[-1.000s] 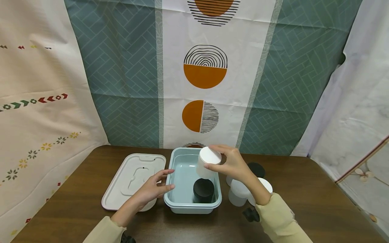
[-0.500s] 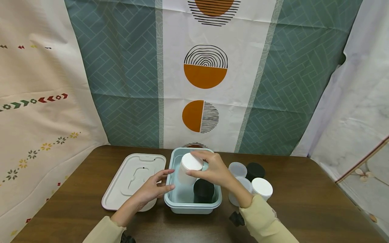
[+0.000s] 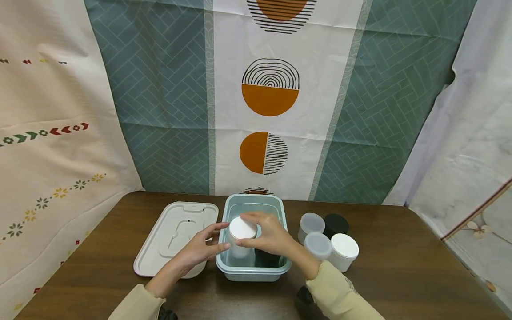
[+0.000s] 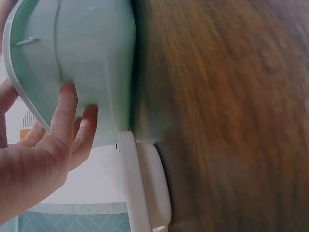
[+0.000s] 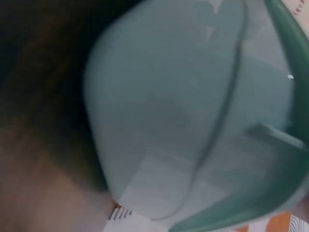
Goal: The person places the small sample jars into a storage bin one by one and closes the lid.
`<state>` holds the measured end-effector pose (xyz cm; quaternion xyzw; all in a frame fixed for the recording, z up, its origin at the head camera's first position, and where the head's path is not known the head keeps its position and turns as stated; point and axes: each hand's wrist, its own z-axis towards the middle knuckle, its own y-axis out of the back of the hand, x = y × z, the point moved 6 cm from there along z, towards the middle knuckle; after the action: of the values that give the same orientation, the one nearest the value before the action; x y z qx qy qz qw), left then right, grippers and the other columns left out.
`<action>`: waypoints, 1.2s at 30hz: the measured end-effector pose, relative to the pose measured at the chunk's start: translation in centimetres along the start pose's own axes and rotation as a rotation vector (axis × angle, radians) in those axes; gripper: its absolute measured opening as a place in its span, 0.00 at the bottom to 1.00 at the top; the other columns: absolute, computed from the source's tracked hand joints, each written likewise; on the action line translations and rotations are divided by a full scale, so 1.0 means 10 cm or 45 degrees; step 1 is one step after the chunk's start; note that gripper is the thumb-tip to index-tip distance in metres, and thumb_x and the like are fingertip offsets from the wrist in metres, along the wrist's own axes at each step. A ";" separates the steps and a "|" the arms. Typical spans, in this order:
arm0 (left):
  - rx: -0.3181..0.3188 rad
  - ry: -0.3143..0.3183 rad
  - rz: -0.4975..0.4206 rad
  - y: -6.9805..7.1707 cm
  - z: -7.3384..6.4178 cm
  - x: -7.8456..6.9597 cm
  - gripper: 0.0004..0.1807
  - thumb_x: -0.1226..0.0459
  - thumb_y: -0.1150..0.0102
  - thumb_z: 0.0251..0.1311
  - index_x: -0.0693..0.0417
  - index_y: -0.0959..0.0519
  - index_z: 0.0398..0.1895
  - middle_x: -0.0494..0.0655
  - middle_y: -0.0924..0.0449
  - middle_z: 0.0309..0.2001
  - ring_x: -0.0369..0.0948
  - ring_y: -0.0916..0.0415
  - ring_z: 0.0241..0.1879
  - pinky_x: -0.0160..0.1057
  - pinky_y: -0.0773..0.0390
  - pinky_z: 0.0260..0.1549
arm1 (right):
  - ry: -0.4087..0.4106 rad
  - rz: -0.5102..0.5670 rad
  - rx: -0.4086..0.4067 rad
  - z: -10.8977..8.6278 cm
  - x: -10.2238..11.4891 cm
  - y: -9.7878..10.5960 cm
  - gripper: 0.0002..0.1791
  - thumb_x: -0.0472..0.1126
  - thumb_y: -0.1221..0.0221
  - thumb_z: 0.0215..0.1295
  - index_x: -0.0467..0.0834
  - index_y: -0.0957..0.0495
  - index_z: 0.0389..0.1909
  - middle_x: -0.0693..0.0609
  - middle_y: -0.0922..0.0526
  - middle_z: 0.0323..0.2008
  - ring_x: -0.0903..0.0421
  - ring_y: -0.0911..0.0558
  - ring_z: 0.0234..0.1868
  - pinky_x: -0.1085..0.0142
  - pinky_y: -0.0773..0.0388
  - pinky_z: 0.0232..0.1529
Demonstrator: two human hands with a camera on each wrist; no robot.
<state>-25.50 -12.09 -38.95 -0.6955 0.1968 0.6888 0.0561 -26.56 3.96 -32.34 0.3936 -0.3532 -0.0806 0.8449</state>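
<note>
My right hand point(image 3: 268, 233) grips a frosted plastic jar with a white lid point(image 3: 242, 228), thumb and fingers at the lid's edge. The jar is upright inside a light blue tub point(image 3: 256, 276), at its left side. Behind that hand, partly hidden, a black-lidded jar point(image 3: 266, 260) stands in the tub's front right corner. My left hand point(image 3: 204, 246) holds the tub's left wall, thumb and index finger over the rim. In the left wrist view other fingers point(image 4: 65, 113) press the tub's outer wall point(image 4: 99, 58). The right wrist view shows the tub's outside point(image 5: 159, 106), blurred.
A white lid point(image 3: 170, 231) lies flat on the wooden table point(image 3: 400, 266), left of the tub. To the right stand two translucent-lidded jars point(image 3: 318, 246), a black-lidded jar point(image 3: 336, 224) and a white-lidded jar point(image 3: 344, 253). A patterned curtain point(image 3: 172, 102) hangs behind the table.
My right hand has carried the white-lidded jar leftward and down, from the tub's right side to its left. The left hand has stayed in place.
</note>
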 end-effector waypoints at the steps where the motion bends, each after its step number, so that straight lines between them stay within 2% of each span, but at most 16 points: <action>1: 0.003 -0.001 -0.001 0.00 0.00 0.00 0.35 0.58 0.41 0.57 0.57 0.42 0.65 0.66 0.40 0.60 0.52 0.31 0.52 0.49 0.24 0.39 | -0.001 -0.006 0.015 -0.01 0.00 -0.02 0.31 0.46 0.31 0.47 0.34 0.25 0.52 0.44 0.22 0.49 0.52 0.23 0.48 0.69 0.24 0.41; 9: 0.011 -0.011 -0.006 -0.01 0.00 0.00 0.36 0.57 0.40 0.57 0.59 0.42 0.66 0.65 0.40 0.60 0.52 0.31 0.53 0.49 0.24 0.41 | 0.015 -0.124 0.135 -0.05 -0.02 -0.17 0.32 0.49 0.32 0.47 0.35 0.25 0.51 0.45 0.21 0.48 0.56 0.22 0.43 0.72 0.26 0.37; 17: 0.016 -0.014 0.002 -0.01 0.00 -0.01 0.36 0.58 0.40 0.57 0.59 0.42 0.65 0.65 0.39 0.59 0.51 0.30 0.51 0.48 0.23 0.40 | 0.052 -0.172 0.207 -0.08 -0.02 -0.28 0.34 0.53 0.32 0.48 0.34 0.25 0.51 0.48 0.20 0.48 0.58 0.23 0.47 0.70 0.26 0.44; 20: 0.016 -0.016 0.001 -0.01 0.00 0.00 0.36 0.58 0.40 0.57 0.59 0.42 0.65 0.65 0.39 0.59 0.51 0.30 0.51 0.48 0.23 0.40 | 0.059 -0.203 0.225 -0.09 -0.02 -0.30 0.34 0.54 0.33 0.48 0.35 0.25 0.52 0.49 0.20 0.48 0.59 0.23 0.48 0.70 0.26 0.45; 32: 0.013 -0.026 -0.013 -0.01 0.00 0.00 0.35 0.58 0.40 0.57 0.60 0.42 0.65 0.66 0.39 0.59 0.50 0.30 0.51 0.46 0.23 0.39 | 0.069 -0.225 0.252 -0.14 0.00 -0.30 0.34 0.53 0.32 0.47 0.36 0.25 0.52 0.48 0.20 0.48 0.59 0.23 0.46 0.75 0.27 0.39; 36: 0.005 -0.024 -0.012 0.00 0.00 0.01 0.35 0.59 0.40 0.57 0.60 0.42 0.65 0.65 0.38 0.58 0.50 0.30 0.51 0.46 0.23 0.39 | 0.058 -0.229 0.265 -0.15 -0.01 -0.30 0.34 0.51 0.31 0.46 0.36 0.25 0.52 0.48 0.21 0.48 0.58 0.23 0.47 0.74 0.27 0.40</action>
<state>-25.46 -12.08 -39.09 -0.6899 0.1945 0.6945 0.0626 -25.20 2.89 -35.22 0.5110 -0.3037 -0.1098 0.7966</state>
